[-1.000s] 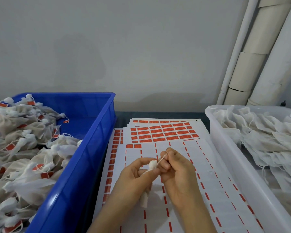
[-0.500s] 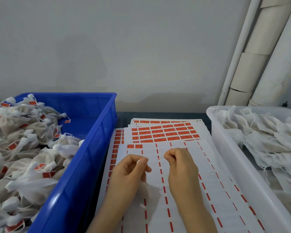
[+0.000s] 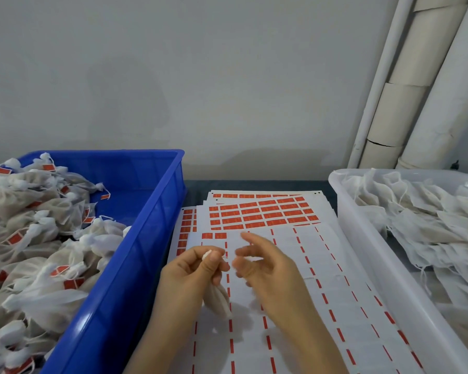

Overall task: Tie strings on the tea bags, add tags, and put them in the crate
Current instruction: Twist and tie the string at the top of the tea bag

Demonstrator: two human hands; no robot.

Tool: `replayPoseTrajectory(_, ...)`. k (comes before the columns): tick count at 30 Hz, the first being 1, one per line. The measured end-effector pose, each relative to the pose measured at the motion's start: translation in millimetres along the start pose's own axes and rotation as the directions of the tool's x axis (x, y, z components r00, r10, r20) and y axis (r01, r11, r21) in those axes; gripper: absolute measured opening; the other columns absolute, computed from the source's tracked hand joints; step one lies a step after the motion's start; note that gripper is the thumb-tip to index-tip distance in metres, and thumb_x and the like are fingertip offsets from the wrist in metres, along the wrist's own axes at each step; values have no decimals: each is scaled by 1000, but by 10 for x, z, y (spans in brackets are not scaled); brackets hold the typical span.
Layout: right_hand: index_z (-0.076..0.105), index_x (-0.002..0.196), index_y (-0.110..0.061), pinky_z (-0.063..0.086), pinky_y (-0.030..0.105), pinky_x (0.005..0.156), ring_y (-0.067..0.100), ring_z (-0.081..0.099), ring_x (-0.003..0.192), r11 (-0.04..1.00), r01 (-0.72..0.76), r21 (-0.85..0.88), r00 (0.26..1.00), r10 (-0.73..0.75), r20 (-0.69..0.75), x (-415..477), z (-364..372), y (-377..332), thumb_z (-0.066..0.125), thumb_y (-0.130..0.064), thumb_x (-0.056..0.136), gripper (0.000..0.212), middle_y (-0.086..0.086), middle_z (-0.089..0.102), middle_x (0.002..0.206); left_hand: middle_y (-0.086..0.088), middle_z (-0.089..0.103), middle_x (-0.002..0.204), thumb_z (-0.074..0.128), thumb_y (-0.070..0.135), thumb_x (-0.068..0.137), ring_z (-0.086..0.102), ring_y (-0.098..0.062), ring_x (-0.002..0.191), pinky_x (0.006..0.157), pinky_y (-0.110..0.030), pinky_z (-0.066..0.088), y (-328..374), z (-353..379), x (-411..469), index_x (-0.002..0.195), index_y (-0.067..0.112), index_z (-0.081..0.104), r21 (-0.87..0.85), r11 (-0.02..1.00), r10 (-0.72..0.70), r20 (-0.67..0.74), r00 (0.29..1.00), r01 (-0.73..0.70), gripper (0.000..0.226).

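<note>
My left hand [image 3: 197,271] pinches the gathered neck of a small white tea bag [image 3: 218,299]; the bag's body hangs below the fingers over the tag sheets. My right hand [image 3: 265,265] hovers just right of it, blurred, with fingers loosely spread; a thin white string seems to run between its fingertips, but the blur hides any grip. Red tags [image 3: 262,211] fill the far part of the white sticker sheets [image 3: 322,279] under both hands. The blue crate [image 3: 135,252] at left holds several tied, tagged bags.
A white bin [image 3: 362,238] at right holds several flat untied bags with loose strings. Cardboard tubes and a white pipe [image 3: 405,85] lean against the grey wall at the back right. Crate and bin flank the sheets closely.
My right hand went from a tight pinch near the bag's neck to loosely spread fingers and shifted slightly right. The left hand keeps hold of the bag's neck.
</note>
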State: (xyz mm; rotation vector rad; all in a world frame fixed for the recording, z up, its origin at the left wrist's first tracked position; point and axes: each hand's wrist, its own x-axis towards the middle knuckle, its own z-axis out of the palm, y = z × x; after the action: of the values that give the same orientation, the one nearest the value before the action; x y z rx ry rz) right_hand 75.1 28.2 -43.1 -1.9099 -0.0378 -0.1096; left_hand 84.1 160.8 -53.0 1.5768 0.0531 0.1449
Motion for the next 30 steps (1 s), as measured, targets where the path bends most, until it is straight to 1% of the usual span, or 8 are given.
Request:
replayPoseTrajectory(4, 59, 86, -41, 46, 5, 69, -2, 58, 77, 994, 31, -108, 998, -36, -44, 8, 39, 39, 64, -40, 82, 7, -25, 60, 85, 4, 69, 65, 55, 41, 67, 63, -7, 56, 51, -10, 49, 5, 18, -20, 83, 21, 69, 50, 998, 42, 48, 998, -44, 29)
replayPoseTrajectory(6, 56, 81, -38, 39, 1, 62, -3, 56, 74, 984, 50, -171, 996, -63, -69, 11, 19, 60, 63, -36, 85, 7, -23, 58, 81, 9, 68, 66, 55, 42, 68, 62, -5, 56, 51, -10, 49, -3, 32, -19, 88, 23, 67, 85, 995, 46, 66, 997, -52, 30)
replayPoseTrajectory(9, 52, 84, -31, 36, -1, 61, -1, 52, 74, 942, 87, -324, 987, -126, -102, 24, 4, 79, 57, -32, 89, 7, -15, 55, 87, 18, 69, 70, 56, 46, 72, 64, 0, 64, 52, -8, 47, -45, 60, -18, 97, 35, 60, 252, 964, 54, 146, 988, -89, 27)
replayPoseTrajectory(12, 46, 87, -29, 39, 4, 72, 4, 51, 84, 900, 104, -423, 982, -161, -101, 44, 8, 92, 51, -30, 93, 8, -8, 57, 98, 19, 65, 70, 52, 51, 75, 62, -1, 70, 58, -8, 47, -120, 80, -36, 98, 40, 57, 396, 905, 63, 240, 969, -157, 26)
replayPoseTrajectory(16, 42, 90, -29, 39, 9, 80, 5, 49, 92, 869, 95, -486, 975, -180, -132, 46, -22, 111, 51, -27, 93, 9, -6, 55, 105, 26, 60, 69, 48, 45, 85, 58, 8, 71, 55, -5, 43, -155, 109, -53, 96, 46, 54, 428, 881, 78, 290, 954, -202, 13)
replayPoseTrajectory(19, 53, 98, -26, 39, 9, 84, 5, 50, 96, 855, 110, -507, 970, -203, -132, 48, -44, 129, 50, -28, 93, 6, -6, 57, 108, 38, 56, 67, 46, 45, 85, 54, 17, 72, 54, -1, 41, -136, 119, -48, 88, 49, 53, 441, 866, 101, 306, 947, -235, 8)
replayPoseTrajectory(25, 66, 99, -18, 34, 6, 79, 9, 55, 95, 838, 158, -523, 954, -266, -139, 50, -67, 138, 55, -27, 90, 17, -3, 63, 105, 25, 60, 66, 49, 33, 92, 58, 5, 70, 57, -4, 42, -148, 64, -21, 75, 38, 57, 447, 863, 118, 275, 954, -236, 19)
replayPoseTrajectory(30, 69, 97, -16, 36, 12, 80, 13, 56, 95, 821, 145, -551, 947, -277, -163, 54, -96, 137, 58, -24, 88, 17, 0, 66, 103, 22, 60, 90, 50, 30, 94, 57, -3, 94, 81, -10, 41, -124, 55, -20, 73, 35, 59, 437, 880, 72, 264, 962, -186, 23)
